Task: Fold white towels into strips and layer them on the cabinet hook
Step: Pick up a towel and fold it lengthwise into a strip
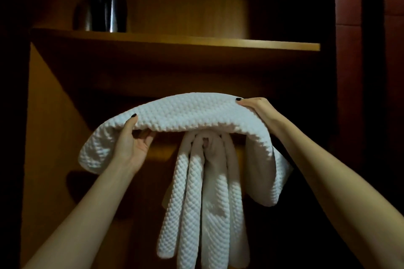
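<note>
Left hand [133, 140] and right hand [254, 106] each gripped folded towel [185, 113] by its ends, held level over hung towels [203, 203] below cabinet shelf [175, 40].

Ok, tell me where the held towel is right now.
In the head view, the folded towel spans centre frame between the left hand and right hand, just above the hanging towels.

The head camera looks forward into the cabinet [54, 116], close up.

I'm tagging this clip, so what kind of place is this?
Probably inside a wooden wardrobe or cabinet: a shelf carrying a dark shiny vessel, and white towels hanging beneath.
</note>
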Motion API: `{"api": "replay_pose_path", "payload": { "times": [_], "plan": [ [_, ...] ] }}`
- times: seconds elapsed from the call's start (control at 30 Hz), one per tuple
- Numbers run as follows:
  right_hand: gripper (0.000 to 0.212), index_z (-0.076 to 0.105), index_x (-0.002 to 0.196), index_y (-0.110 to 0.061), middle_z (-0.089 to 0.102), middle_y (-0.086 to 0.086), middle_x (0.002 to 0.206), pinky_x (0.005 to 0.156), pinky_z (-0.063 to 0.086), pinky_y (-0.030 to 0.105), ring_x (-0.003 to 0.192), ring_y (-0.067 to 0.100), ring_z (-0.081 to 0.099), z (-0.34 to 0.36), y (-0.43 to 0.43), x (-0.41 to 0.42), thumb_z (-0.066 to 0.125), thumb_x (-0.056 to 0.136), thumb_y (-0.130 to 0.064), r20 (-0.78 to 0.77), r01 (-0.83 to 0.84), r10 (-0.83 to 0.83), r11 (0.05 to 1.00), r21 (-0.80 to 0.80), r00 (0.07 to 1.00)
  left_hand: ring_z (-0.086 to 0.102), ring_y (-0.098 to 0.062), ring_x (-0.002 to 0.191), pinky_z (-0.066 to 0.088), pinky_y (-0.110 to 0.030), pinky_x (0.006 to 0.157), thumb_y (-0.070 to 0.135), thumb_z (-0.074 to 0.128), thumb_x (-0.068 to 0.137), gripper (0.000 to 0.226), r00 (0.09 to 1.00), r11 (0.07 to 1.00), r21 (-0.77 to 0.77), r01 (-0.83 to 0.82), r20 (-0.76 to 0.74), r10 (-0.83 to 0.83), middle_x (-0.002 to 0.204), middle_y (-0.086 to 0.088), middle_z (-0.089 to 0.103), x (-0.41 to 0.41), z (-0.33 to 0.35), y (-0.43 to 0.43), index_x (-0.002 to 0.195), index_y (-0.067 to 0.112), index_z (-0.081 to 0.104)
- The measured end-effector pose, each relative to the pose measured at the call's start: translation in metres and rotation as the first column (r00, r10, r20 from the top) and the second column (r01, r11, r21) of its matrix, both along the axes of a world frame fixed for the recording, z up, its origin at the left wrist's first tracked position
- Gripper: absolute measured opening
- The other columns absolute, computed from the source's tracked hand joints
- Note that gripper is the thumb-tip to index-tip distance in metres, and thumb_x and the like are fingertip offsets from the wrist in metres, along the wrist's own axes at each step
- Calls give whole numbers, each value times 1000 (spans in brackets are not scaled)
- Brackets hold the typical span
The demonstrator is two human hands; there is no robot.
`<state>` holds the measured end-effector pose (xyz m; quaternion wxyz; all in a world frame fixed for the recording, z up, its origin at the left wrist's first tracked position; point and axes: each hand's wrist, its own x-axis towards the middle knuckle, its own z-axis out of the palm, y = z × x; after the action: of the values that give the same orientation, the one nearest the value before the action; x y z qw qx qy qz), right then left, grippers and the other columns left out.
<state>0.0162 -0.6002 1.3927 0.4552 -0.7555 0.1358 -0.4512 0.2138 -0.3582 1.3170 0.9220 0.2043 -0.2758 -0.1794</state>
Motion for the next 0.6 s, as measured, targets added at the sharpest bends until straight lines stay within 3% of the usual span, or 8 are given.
{"api": "replay_pose_path", "payload": {
  "times": [0.17, 0.33, 0.5, 0.6],
  "plan": [
    [32, 71, 54, -16, 61, 1, 51, 38, 36, 17, 36, 14, 52, 21, -35, 29, 76, 79, -36, -116, 37, -32, 999, 39, 993, 64, -20, 107, 55, -40, 91, 20, 53, 98, 20, 996, 993, 101, -69, 60, 63, 117, -5, 66, 32, -2, -30, 117, 19, 60],
    [18, 73, 84, -10, 74, 7, 78, 51, 51, 20, 61, 15, 70, 15, -64, 53, 73, 83, -28, -97, 43, -37, 997, 64, 995, 57, -23, 122, 41, -44, 108, 28, 56, 96, 40, 989, 979, 159, -130, 97, 116, 130, -7, 62, 59, -2, -62, 134, 16, 54],
    [19, 70, 97, -20, 71, 6, 101, 87, 55, 32, 91, 19, 68, -2, -94, 82, 62, 93, -37, -203, 188, -181, 982, 16, 962, 55, -19, 124, 38, -43, 111, 29, 59, 95, 44, 987, 972, 176, -154, 74, 143, 137, -6, 58, 87, -12, -93, 136, 15, 53],
    [7, 61, 94, -32, 58, -7, 98, 73, 46, 16, 81, 6, 56, -4, -107, 100, 61, 94, -38, -179, 255, -255, 967, -23, 950, 56, -18, 121, 39, -43, 110, 28, 58, 95, 40, 988, 969, 199, -146, 80, 132, 133, -4, 60, 103, -13, -108, 133, 16, 55]
  ]
}}
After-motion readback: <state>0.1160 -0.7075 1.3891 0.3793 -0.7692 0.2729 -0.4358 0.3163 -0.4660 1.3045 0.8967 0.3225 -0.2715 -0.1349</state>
